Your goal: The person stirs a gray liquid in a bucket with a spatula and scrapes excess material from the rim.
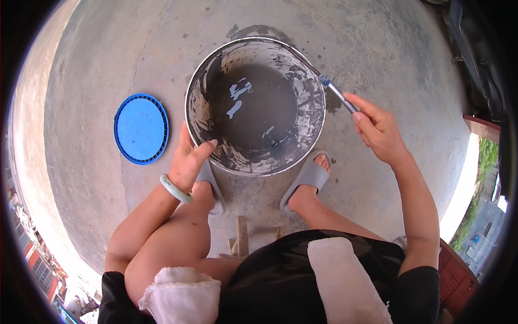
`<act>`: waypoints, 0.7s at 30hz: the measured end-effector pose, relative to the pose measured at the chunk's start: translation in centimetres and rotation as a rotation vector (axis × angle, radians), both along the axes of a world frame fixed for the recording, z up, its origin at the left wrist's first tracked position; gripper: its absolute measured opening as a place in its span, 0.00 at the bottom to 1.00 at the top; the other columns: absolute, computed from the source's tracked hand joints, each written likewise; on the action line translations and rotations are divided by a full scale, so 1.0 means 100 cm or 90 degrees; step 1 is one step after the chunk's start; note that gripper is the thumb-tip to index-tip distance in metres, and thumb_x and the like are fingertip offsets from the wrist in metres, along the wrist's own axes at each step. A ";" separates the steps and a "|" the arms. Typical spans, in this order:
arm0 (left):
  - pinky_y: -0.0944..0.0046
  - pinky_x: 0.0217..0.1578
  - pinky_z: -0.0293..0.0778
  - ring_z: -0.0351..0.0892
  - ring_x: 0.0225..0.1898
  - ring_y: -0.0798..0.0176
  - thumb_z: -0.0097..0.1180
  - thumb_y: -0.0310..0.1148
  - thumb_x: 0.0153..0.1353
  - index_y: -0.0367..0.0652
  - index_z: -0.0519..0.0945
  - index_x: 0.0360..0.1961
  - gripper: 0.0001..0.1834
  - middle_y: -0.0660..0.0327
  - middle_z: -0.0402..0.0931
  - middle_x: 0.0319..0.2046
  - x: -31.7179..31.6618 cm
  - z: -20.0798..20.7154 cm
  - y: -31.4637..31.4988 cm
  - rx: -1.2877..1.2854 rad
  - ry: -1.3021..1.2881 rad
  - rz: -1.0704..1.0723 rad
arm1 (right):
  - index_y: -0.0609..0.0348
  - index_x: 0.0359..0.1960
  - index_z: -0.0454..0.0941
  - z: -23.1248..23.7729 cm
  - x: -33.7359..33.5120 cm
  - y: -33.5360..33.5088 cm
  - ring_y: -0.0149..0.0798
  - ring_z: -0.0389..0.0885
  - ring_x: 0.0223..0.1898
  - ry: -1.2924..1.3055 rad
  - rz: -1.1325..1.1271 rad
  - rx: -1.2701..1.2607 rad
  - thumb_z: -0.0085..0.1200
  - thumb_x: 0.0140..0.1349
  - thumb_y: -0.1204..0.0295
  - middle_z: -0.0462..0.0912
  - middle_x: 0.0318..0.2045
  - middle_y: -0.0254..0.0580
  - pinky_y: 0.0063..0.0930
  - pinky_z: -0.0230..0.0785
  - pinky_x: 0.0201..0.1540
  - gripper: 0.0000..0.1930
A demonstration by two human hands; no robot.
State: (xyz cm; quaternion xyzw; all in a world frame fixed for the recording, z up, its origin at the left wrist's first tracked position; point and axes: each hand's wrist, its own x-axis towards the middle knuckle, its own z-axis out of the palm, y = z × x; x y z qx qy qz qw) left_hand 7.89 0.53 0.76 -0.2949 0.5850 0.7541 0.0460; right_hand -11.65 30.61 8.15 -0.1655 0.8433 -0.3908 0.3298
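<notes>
A large round bucket [305,154] stands on the ground between my feet, its inner wall smeared with grey and pale streaks. Dark grey liquid [264,105] lies in it, with a few glossy pale patches on the surface. My left hand [191,156] grips the bucket's near left rim, thumb over the inside edge and fingers outside. In my right hand [375,127], to the right of the bucket, is the silver handle of a long thin rod [340,96]. The rod has a blue collar, and its dark shaft slants to the bucket's far right rim; its far end is hard to make out.
On the concrete floor [156,54] left of the bucket lies a round blue lid [141,129]. My feet in grey slippers [305,181] flank the bucket's near side. Damp dark stains [264,31] mark the floor beyond it. A dark bulky object [477,59] stands at the far right edge.
</notes>
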 end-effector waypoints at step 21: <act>0.63 0.36 0.80 0.77 0.42 0.62 0.45 0.21 0.53 0.40 0.66 0.54 0.24 0.58 0.75 0.44 0.011 -0.006 0.019 0.254 -0.215 -0.013 | 0.55 0.58 0.73 -0.011 -0.025 -0.061 0.23 0.64 0.24 -0.118 0.126 -0.012 0.45 0.65 0.70 0.68 0.22 0.27 0.22 0.60 0.27 0.19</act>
